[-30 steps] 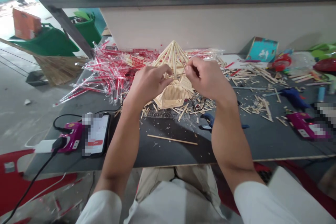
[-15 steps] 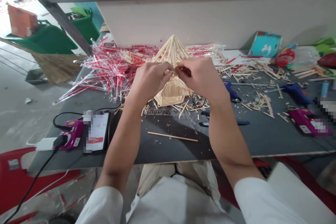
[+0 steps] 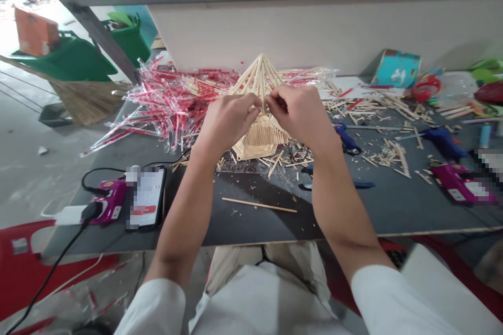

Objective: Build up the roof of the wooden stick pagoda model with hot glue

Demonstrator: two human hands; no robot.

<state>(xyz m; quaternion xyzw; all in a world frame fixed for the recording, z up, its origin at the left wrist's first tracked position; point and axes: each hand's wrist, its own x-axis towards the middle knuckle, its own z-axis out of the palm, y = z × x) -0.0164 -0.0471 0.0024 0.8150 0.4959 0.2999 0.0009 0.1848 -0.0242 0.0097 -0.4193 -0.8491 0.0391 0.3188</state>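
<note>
1. Left of and nearer than the left grip (image 3: 231, 116), a phone (image 3: 146, 203) has its screen blurred past reading.
2. A pale stick model (image 3: 257, 140) stands between and just beyond the left grip and the right grip (image 3: 302, 114): pointed, ribbed roof, slatted angular base.
3. Both grips bunch their fingertips at its front; whether either holds anything, I cannot tell.
4. Nearer than both grips, a loose stick (image 3: 259, 204) lies on the dark tabletop (image 3: 255, 229); red-and-clear wrappers (image 3: 168, 102) heap leftward, a pale wall (image 3: 314, 31) behind.
</note>
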